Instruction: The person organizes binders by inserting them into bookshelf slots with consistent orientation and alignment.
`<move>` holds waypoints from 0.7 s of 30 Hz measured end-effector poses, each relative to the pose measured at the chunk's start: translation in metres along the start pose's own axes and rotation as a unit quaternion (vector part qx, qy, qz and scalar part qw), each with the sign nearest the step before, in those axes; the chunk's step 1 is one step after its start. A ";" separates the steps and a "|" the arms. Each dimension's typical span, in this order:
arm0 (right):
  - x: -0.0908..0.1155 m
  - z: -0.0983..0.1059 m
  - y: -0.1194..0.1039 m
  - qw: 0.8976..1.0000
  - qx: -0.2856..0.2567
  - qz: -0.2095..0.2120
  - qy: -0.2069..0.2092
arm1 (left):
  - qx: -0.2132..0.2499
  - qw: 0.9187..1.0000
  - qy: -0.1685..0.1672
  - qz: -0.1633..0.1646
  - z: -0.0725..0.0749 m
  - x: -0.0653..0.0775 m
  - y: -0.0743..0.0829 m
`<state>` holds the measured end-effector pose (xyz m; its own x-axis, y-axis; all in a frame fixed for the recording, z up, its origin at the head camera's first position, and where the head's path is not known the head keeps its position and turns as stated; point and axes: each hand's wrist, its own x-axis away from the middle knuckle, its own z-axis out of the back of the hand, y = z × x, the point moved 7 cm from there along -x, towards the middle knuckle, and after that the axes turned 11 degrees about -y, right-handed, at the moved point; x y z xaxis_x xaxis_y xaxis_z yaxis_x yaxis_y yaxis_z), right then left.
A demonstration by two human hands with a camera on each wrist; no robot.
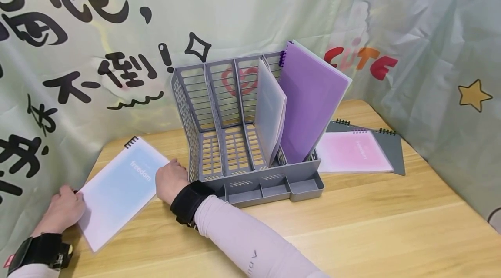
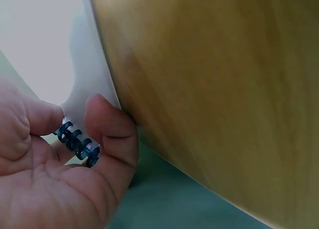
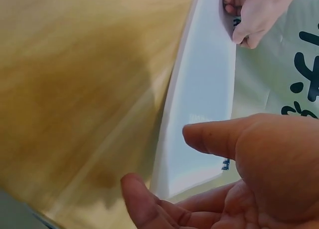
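A blue-and-white spiral notebook (image 1: 121, 191) marked "freedom" lies slanted on the left of the table, one black coil (image 1: 131, 142) at its top end. My left hand (image 1: 64, 208) grips its left edge; the left wrist view shows fingers curled about another dark coil (image 2: 77, 143) there. At the notebook's right edge is my right hand (image 1: 172, 180). In the right wrist view, that hand's thumb (image 3: 214, 136) and fingers stand apart, with the notebook (image 3: 199, 89) beyond them. Whether the right hand touches the edge, I cannot tell.
A grey desk file rack (image 1: 244, 186) stands mid-table, holding a pale notebook (image 1: 270, 112) and a purple notebook (image 1: 309, 99) upright in its right slots. Right of it, a pink notebook (image 1: 352, 152) overlaps a dark grey one (image 1: 395, 152). A printed curtain (image 1: 250, 4) hangs behind.
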<state>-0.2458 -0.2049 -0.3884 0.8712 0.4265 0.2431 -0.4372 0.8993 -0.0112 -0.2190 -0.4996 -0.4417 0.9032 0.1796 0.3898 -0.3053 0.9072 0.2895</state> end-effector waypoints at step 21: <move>-0.009 0.005 0.002 0.996 -0.034 -0.067 -0.055 | -0.010 0.998 0.030 -0.047 0.003 0.003 0.002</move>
<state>-0.2557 -0.2072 -0.3859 0.8893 0.2927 0.3514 -0.2995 0.9534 -0.0362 -0.2176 -0.4988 -0.4371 0.9442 0.1140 0.3089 -0.2118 0.9286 0.3047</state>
